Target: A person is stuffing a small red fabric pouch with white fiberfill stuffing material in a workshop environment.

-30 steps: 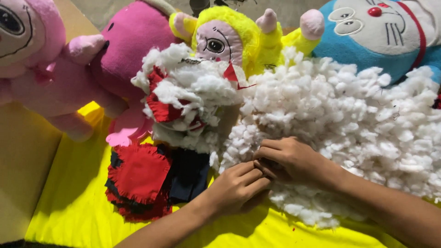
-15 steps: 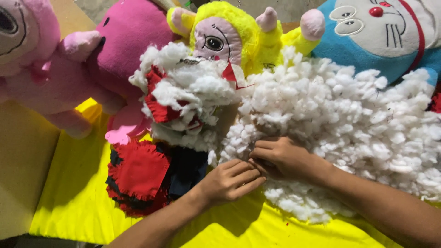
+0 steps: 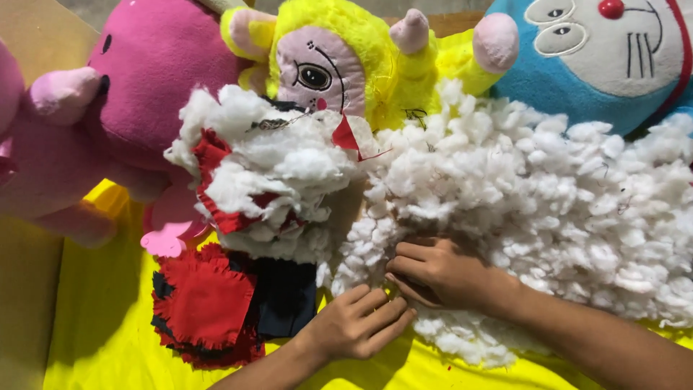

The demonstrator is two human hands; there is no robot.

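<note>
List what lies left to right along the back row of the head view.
Pink plush toy → yellow plush toy → blue and white plush toy.

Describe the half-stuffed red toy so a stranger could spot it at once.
Start at the big heap of loose white stuffing on the yellow cloth. Just to its left, below the yellow plush monkey, lies the red fabric toy skin. Unlike the finished plush toys, it gapes open, overflowing with white fluff, its frayed red and dark lower part flat.
</note>
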